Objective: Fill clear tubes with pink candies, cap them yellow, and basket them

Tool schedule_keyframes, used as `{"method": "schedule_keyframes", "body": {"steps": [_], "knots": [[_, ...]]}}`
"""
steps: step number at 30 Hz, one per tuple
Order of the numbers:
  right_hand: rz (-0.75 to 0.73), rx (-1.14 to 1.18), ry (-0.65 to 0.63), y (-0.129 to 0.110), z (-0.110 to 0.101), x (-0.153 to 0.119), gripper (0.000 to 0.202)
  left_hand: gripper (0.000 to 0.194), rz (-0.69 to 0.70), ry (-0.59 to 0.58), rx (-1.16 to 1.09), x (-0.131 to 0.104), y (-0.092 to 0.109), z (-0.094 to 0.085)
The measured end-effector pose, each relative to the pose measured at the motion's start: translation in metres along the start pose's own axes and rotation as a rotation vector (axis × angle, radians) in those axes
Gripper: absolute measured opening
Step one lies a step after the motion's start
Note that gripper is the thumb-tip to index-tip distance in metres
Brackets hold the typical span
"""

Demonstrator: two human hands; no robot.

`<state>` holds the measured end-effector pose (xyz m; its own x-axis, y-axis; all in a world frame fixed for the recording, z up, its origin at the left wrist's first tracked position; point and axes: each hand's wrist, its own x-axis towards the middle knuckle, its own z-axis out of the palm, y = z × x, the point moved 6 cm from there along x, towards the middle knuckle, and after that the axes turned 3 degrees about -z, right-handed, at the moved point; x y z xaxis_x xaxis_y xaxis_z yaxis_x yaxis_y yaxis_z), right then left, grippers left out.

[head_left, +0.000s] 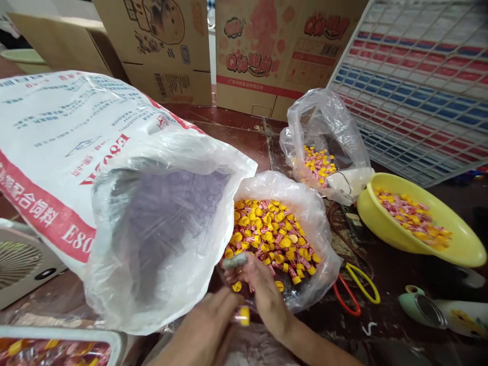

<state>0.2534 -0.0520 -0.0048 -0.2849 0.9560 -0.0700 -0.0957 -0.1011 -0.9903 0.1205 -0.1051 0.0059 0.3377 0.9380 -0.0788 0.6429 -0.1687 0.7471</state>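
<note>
My left hand (215, 323) is blurred and low in front, its fingers closed around a small clear tube with a yellow cap (244, 315). Over the near edge of a heap of yellow-capped, pink-patterned tubes (269, 231) is my right hand (257, 277). Its fingers are bent toward the left, one in a grey covering (235, 261); whatever they grip cannot be made out. The heap lies in an opened clear plastic bag (324, 229). Left of both hands, a large white sack (183, 305) gapes toward me, with clear tubes (171, 223) inside.
A second plastic bag (324, 109) and a yellow bowl (385, 234) hold more pink and yellow pieces. Red-and-yellow-handled scissors (353, 292) and a pale green bottle (425, 307) lie right. A fan (19, 269) and white tray (114, 338) stand left. Cartons (244, 96) line the back.
</note>
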Motion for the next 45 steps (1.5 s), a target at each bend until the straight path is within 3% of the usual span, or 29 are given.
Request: {"method": "schedule_keyframes", "body": {"steps": [4, 6, 8, 11, 13, 16, 19, 22, 24, 26, 30, 33, 38, 41, 45], "knots": [[-0.101, -0.321, 0.148, -0.008, -0.059, 0.005, 0.038, 0.032, -0.409, 0.103, 0.351, 0.024, -0.057, -0.051], [-0.162, -0.576, 0.191, -0.011, -0.083, 0.008, 0.027, 0.039, -0.506, 0.125, 0.423, 0.042, -0.077, -0.064], [-0.248, -0.848, 0.184, -0.013, -0.094, 0.007, 0.021, 0.043, -0.5, 0.114, 0.433, 0.062, -0.085, -0.061], [-0.305, -1.161, 0.074, -0.007, -0.093, 0.0, 0.016, 0.037, -0.476, 0.105, 0.428, 0.083, -0.088, -0.046], [-0.269, -1.299, -0.004, 0.002, -0.088, -0.006, 0.013, 0.035, -0.459, 0.118, 0.41, 0.085, -0.086, -0.039], [-0.24, -1.4, -0.06, 0.01, -0.081, -0.012, 0.012, 0.037, -0.463, 0.163, 0.363, 0.068, -0.088, -0.043], [-0.285, -1.406, 0.001, 0.008, -0.08, -0.009, 0.01, 0.035, -0.476, 0.207, 0.264, 0.038, -0.09, -0.053], [-0.284, -1.444, 0.03, 0.008, -0.079, 0.0, 0.006, 0.042, -0.396, 0.286, 0.087, 0.008, -0.084, -0.058], [-0.259, -1.477, -0.029, 0.012, -0.076, 0.005, 0.012, 0.04, -0.333, 0.307, -0.014, -0.008, -0.077, -0.053], [-0.248, -1.495, -0.085, 0.016, -0.072, 0.007, 0.016, 0.035, -0.296, 0.253, -0.095, -0.017, -0.07, -0.041], [-0.265, -1.495, -0.116, 0.021, -0.071, 0.006, 0.017, 0.029, -0.264, 0.054, -0.202, -0.019, -0.053, -0.011], [-0.299, -1.376, -0.077, 0.016, -0.074, 0.004, 0.013, 0.029, -0.288, -0.008, -0.245, -0.014, -0.043, 0.004], [-0.207, -0.695, 0.14, -0.004, -0.074, -0.007, 0.016, 0.024, -0.285, -0.093, -0.404, -0.002, -0.022, 0.022], [-0.183, -0.475, 0.097, -0.013, -0.052, -0.014, 0.019, 0.025, -0.282, -0.114, -0.551, 0.003, -0.012, 0.027], [-0.346, -0.523, -0.059, -0.026, -0.025, -0.02, 0.019, 0.027, -0.312, -0.1, -0.788, 0.003, -0.009, 0.029]]}}
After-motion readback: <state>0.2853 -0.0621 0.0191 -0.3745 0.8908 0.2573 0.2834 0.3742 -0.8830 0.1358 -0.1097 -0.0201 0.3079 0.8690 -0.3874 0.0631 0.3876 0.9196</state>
